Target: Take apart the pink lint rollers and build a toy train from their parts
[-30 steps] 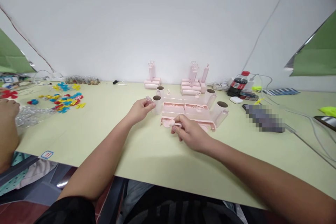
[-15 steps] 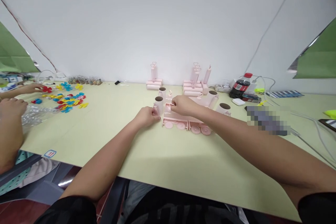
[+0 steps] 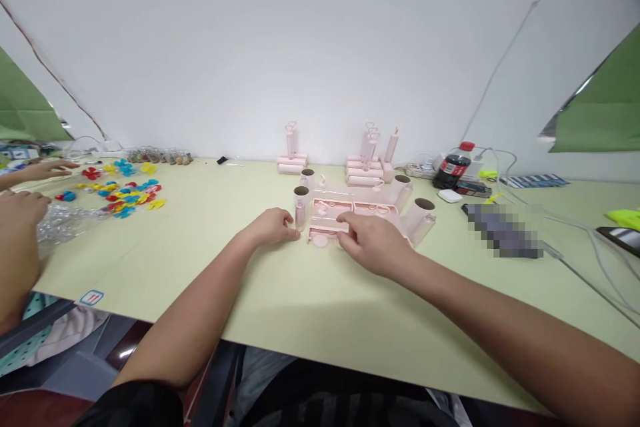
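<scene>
Two pink trays with small parts stand side by side on the table; the left tray (image 3: 330,209) shows more fully. My right hand (image 3: 375,243), thumb and fingers apart, is over the front of the trays and hides part of the pink discs (image 3: 320,241). Beside the left tray, my left hand (image 3: 275,227) rests with its fingers apart, next to a small clear pink tube (image 3: 300,214). Just behind that tube stands a white cylinder with a brown opening (image 3: 301,199). Another such cylinder (image 3: 417,215) leans at the right of the trays.
Pink pieces (image 3: 367,163) stand along the wall. At the right are a cola bottle (image 3: 453,167), a white case (image 3: 450,195), a blurred dark device (image 3: 500,230) and cables. Colourful flower pieces (image 3: 133,197) and another person's hands (image 3: 23,205) are at the left.
My right hand has moved right and toward me, off the left tray's back part, and its fingers have spread. My left hand has let go of the small pink tube, which now stands free.
</scene>
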`<state>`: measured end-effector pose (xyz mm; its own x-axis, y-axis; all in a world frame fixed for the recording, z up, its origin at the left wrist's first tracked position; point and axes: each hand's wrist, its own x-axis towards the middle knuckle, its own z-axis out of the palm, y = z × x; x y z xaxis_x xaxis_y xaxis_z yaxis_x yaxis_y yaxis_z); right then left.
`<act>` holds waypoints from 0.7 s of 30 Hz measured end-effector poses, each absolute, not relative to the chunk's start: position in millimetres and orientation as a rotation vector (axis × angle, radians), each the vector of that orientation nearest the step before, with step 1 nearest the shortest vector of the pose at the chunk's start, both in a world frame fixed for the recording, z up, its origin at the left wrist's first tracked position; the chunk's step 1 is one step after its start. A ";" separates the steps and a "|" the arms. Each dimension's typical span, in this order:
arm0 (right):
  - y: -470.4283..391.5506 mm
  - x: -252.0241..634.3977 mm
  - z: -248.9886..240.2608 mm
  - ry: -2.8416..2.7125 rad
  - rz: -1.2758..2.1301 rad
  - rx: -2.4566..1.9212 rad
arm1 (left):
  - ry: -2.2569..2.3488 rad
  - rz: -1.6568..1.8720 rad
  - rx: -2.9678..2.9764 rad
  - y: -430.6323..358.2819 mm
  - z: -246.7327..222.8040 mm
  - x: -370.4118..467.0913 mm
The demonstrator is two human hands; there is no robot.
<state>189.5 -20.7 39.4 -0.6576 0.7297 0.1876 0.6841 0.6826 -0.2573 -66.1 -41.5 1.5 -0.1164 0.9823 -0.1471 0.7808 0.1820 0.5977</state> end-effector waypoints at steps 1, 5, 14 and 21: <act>-27.2 196.9 34.7 -2.601 0.239 -1.134 | 1.954 0.499 1.643 -42.3 3.2 -67.6; -43.5 219.4 11.7 -2.570 0.385 -1.087 | 1.998 0.407 1.601 -46.0 9.4 -73.3; -41.8 224.6 -12.4 -2.767 0.850 -0.851 | 1.944 0.279 1.581 -51.1 20.2 -88.7; -30.9 229.7 -10.8 -2.644 1.139 -0.855 | 1.999 0.338 1.621 -46.0 13.9 -84.7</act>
<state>229.7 -30.9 -10.8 -0.8291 0.5512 -0.0934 0.4465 0.5524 -0.7039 -84.7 -46.0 13.9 -0.1315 0.9595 -0.2491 0.8244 0.2454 0.5100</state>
